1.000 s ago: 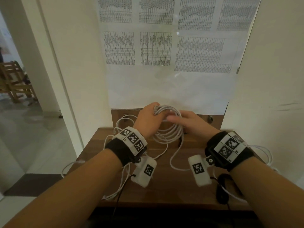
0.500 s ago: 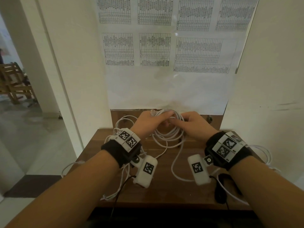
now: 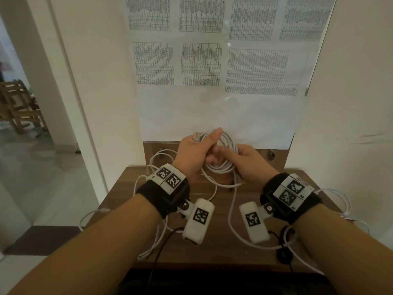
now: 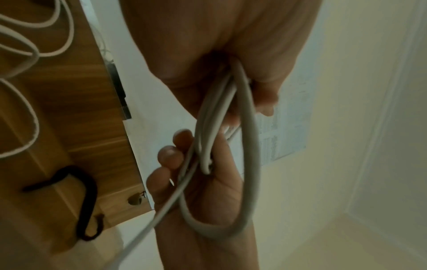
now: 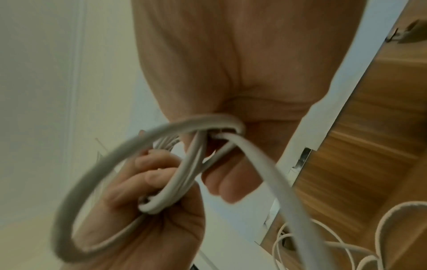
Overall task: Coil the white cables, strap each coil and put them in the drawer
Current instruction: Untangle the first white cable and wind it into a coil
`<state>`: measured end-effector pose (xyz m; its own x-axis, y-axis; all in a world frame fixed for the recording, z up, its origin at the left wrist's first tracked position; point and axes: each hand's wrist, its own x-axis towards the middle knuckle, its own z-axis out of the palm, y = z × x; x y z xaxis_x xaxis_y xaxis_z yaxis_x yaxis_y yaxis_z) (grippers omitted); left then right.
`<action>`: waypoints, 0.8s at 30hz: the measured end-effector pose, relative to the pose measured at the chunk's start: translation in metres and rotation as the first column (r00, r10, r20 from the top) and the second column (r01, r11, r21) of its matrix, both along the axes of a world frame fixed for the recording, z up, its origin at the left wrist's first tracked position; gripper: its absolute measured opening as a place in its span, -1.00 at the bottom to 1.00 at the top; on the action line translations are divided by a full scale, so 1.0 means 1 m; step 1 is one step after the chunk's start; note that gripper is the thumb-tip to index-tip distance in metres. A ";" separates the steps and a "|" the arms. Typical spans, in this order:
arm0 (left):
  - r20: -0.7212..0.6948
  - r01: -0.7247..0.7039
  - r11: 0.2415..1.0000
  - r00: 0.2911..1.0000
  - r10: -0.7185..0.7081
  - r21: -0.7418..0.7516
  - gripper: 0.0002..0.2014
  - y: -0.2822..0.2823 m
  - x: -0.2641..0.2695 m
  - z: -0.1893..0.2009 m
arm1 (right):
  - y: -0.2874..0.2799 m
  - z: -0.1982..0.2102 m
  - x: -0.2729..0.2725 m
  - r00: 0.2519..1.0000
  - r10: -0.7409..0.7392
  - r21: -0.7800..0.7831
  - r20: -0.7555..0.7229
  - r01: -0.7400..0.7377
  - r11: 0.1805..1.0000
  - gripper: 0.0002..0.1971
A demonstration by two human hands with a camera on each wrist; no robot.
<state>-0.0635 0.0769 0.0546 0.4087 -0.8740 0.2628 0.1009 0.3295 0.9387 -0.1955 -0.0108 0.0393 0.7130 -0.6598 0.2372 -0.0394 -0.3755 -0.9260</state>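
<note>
**Both hands on a half-wound white cable over the wooden table**

The person stands at a small wooden table (image 3: 119, 194) pushed against a wall, holding a white cable coil (image 3: 227, 160) up above the far edge of the tabletop. The left hand (image 3: 195, 154) has its fingers curled round the upper left side of the loops, and a clear plug end (image 3: 196, 137) pokes out just above its knuckles. The right hand (image 3: 248, 160) closes on the right side of the same coil, its forefinger reaching across toward the left hand; the two hands nearly touch. From the left wrist view the strands run out of the left fist and pass between the right hand's fingers (image 4: 171, 157), which are bent round them. The right wrist view shows the same bundle gripped in both fists, with one wide loop swinging free below.

A loose tail (image 3: 230, 211) of the cable drops from the coil onto the tabletop and trails toward the near edge. More white cable (image 3: 153, 165) lies in slack loops on the left of the table and spills over its side, and further loops (image 3: 344, 201) hang off the right. A black strap (image 3: 284, 248) lies on the table near the right forearm. Printed sheets of tables (image 3: 202, 62) are stuck to the wall above. No drawer can be made out.
</note>
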 end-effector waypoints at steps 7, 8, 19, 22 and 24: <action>-0.275 0.232 0.972 0.938 -0.212 0.042 -0.70 0.005 0.001 -0.002 | 0.000 0.001 0.005 0.994 -0.093 -0.123 -0.049 0.086 0.989 -0.55; -0.307 0.247 0.969 0.924 -0.227 0.027 -0.68 0.004 0.000 -0.004 | 0.001 0.002 0.005 0.993 -0.117 -0.122 -0.028 0.113 0.986 -0.56; -0.279 -0.015 0.984 0.958 0.066 0.179 -0.66 -0.003 0.011 -0.002 | 0.013 -0.009 0.001 0.981 0.172 -0.074 -0.087 -0.179 0.981 0.39; -0.316 0.048 0.981 0.949 0.015 0.189 -0.68 -0.004 0.009 -0.002 | 0.015 -0.014 0.005 0.969 0.185 -0.177 -0.162 -0.213 0.961 0.45; -0.383 0.111 0.982 0.923 -0.046 0.151 -0.68 -0.002 0.009 -0.001 | 0.014 -0.016 0.007 0.978 0.146 -0.230 -0.147 -0.177 0.957 0.36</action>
